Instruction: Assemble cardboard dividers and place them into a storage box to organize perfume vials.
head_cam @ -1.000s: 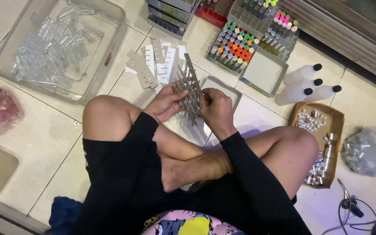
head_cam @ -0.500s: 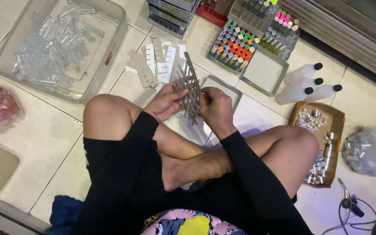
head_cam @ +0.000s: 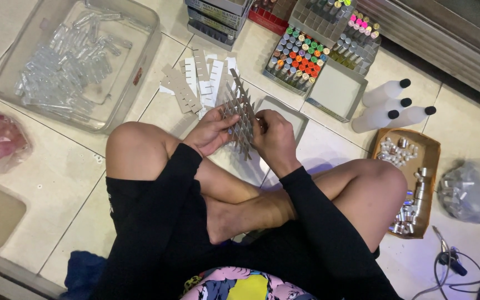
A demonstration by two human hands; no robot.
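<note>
I sit cross-legged on a tiled floor. Both hands hold a grey cardboard divider grid [head_cam: 239, 114] made of slotted strips, tilted on edge above my knees. My left hand [head_cam: 211, 132] grips its left side with fingers spread along the strips. My right hand [head_cam: 273, 136] pinches its right side. Loose slotted cardboard strips [head_cam: 195, 83] lie on the floor just beyond the grid. An open shallow grey box [head_cam: 291, 114] lies under and behind the grid.
A clear plastic tub [head_cam: 15, 58] of clear vials stands at the far left. Boxes of colour-capped vials [head_cam: 298, 55] and an open box lid [head_cam: 335, 91] lie ahead. Three white bottles [head_cam: 390, 105], a brown tray [head_cam: 433, 150] of small metal parts, plastic bags [head_cam: 473, 189] and cables [head_cam: 451, 264] are at right.
The hands and the divider grid stay in nearly the same place; only slight finger shifts on the grid show.
</note>
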